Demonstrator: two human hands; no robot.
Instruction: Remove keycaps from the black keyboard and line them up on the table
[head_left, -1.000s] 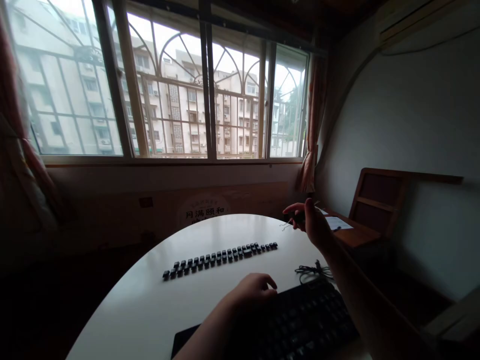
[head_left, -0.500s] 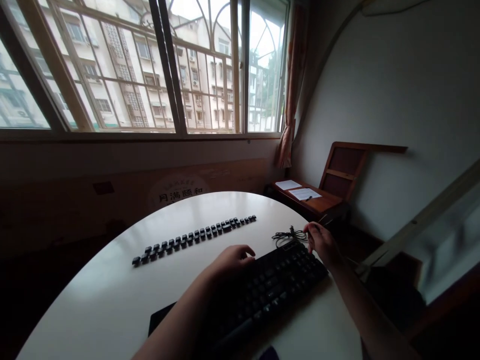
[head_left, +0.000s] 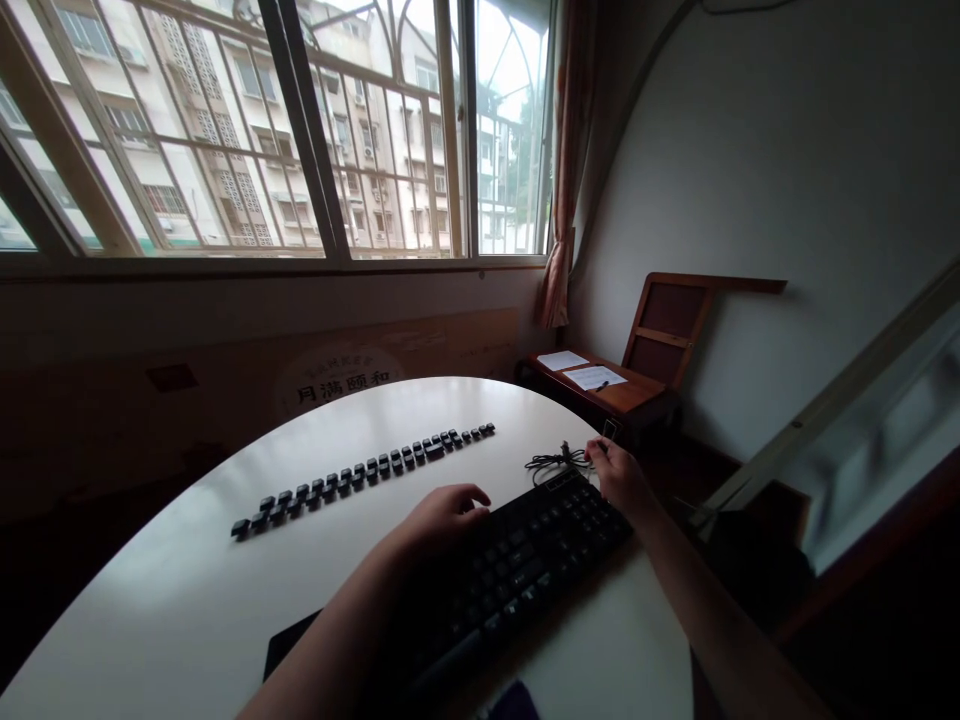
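A black keyboard (head_left: 525, 560) lies at a slant across the round white table, its left part hidden under my left forearm. My left hand (head_left: 448, 512) rests at its far edge, fingers loosely curved and a gap between forefinger and thumb. Over the keyboard's far right corner, my right hand (head_left: 616, 474) is closed on a keycap puller (head_left: 611, 430), whose thin wire loop sticks up past the fingers. Beside that hand is a bundled black cable (head_left: 555, 461). Removed black keycaps (head_left: 364, 472) stand in slanting rows beyond the keyboard.
The white table (head_left: 165, 590) has a curved edge. A dark purple item (head_left: 514, 703) shows at the bottom. Behind, a wooden chair (head_left: 667, 335) stands by a low wooden surface with paper sheets (head_left: 595, 378). A barred window (head_left: 382, 150) and a curtain (head_left: 559, 230) are at the back.
The whole view has shifted, so the table and both hands appear farther left. The puller's loop now points more upright in my right hand. My left hand stays at the keyboard.
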